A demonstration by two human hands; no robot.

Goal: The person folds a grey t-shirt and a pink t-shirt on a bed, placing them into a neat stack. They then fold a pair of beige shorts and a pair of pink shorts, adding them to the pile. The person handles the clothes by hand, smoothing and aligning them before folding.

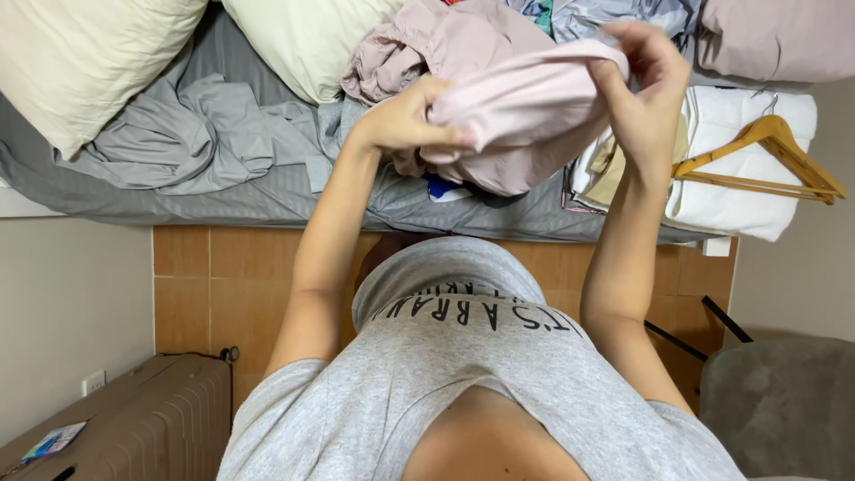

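Grey-shirted, the person holds a pale pink garment (pixel 525 116) above the bed (pixel 223 196), left hand (pixel 405 125) and right hand (pixel 646 89) fingers clenched on it; a loosened pinch could drop it into the clothes pile (pixel 427 44)

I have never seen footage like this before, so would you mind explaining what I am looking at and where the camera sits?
There is no machine here: a person wears one camera on the head, and it looks down past their grey T-shirt to their two bare hands. The left hand and the right hand both hold a pale pink garment in their grip, lifted above a bed. On the grey bedsheet lie cream pillows, a crumpled grey garment, more mixed clothes, and folded white cloth with a wooden hanger on top. Below the bed you see a tiled floor, a brown suitcase and a grey chair.
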